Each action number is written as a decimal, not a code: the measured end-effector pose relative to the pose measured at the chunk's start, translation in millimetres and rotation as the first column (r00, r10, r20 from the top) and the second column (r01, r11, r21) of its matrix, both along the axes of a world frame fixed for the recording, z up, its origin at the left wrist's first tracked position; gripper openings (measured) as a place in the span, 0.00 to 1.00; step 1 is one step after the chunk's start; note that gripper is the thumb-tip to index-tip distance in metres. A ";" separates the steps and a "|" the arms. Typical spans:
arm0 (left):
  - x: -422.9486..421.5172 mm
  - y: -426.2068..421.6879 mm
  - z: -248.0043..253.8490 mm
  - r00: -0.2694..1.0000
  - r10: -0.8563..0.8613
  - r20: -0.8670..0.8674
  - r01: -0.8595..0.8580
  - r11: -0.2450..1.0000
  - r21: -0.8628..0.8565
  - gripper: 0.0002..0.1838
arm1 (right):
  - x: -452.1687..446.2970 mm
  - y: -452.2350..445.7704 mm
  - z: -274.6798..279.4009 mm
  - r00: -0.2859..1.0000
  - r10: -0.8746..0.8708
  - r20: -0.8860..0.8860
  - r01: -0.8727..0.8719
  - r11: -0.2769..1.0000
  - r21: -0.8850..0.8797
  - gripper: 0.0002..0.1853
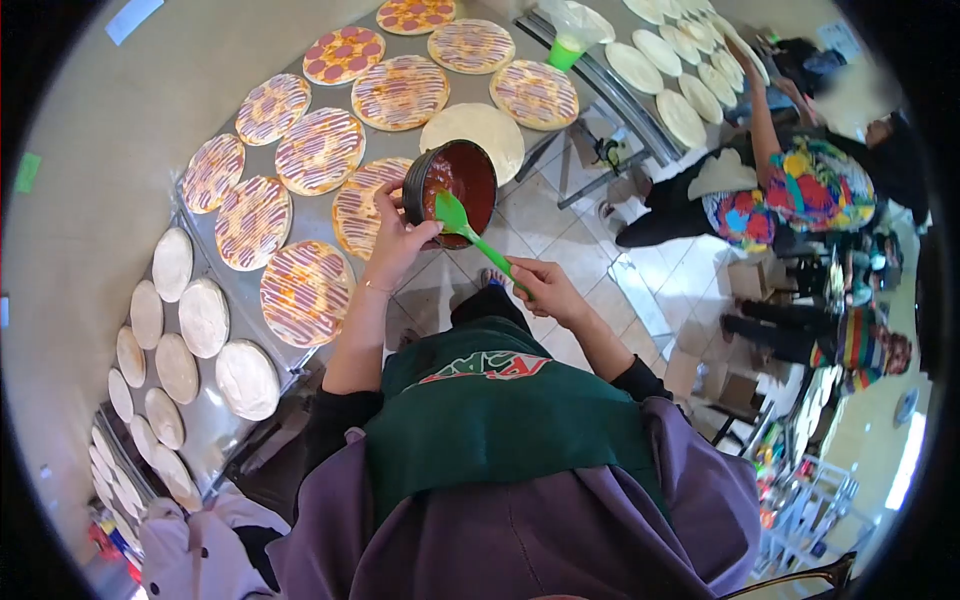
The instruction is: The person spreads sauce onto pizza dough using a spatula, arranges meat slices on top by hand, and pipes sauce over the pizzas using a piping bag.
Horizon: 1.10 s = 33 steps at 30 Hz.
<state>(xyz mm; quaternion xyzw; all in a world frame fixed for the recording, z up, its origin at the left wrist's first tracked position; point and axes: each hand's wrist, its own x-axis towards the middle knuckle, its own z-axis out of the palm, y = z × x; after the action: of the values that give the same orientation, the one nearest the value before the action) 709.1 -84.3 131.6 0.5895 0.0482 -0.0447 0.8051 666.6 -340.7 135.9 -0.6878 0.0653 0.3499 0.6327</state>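
My left hand [398, 240] grips the rim of a dark bowl [478, 185], which is tilted so that red sauce shows inside. In my right hand [548, 290] is the handle of a green spoon [478, 243]; its head lies at the bowl's near left edge. A plain round dough base [490, 130] lies on the table just behind the bowl, partly hidden by it. Left of the bowl, a pizza with pale stripes [365, 208] is partly covered by my left hand. Another striped pizza [307, 293] lies nearer, left of my left forearm.
Several topped pizzas [400, 92] cover the metal table [330, 100]. Plain bases [247, 380] lie at the left and more [680, 118] at the upper right. A green container [566, 52] stands at the back edge. People [790, 190] stand at the right.
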 end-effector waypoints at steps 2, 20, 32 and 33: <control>9.4 -11.4 2.6 0.999 0.026 -0.045 -0.027 0.999 -0.020 0.42 | 23.6 -13.0 3.2 0.995 0.024 -0.098 -0.019 0.998 0.055 0.19; 51.3 -78.1 -16.0 0.813 0.507 -0.286 -0.578 0.765 -0.284 0.31 | 163.9 -98.9 -3.3 0.974 0.200 -0.111 -0.175 0.964 0.199 0.19; 11.6 -33.5 -16.0 0.643 0.727 -0.240 -0.762 0.578 -0.292 0.26 | 203.4 -103.5 -74.9 0.319 0.614 0.722 0.064 0.746 -0.663 0.21; 7.6 -31.7 -18.1 0.638 0.733 -0.236 -0.764 0.565 -0.312 0.22 | 200.5 -104.9 -76.4 0.321 0.619 0.717 0.058 0.743 -0.667 0.21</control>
<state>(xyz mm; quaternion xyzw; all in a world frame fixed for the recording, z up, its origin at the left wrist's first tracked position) 716.6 -116.1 113.6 0.3413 0.3156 0.2684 0.8438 867.1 -445.6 59.5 -0.9169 -0.3211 -0.0185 0.2362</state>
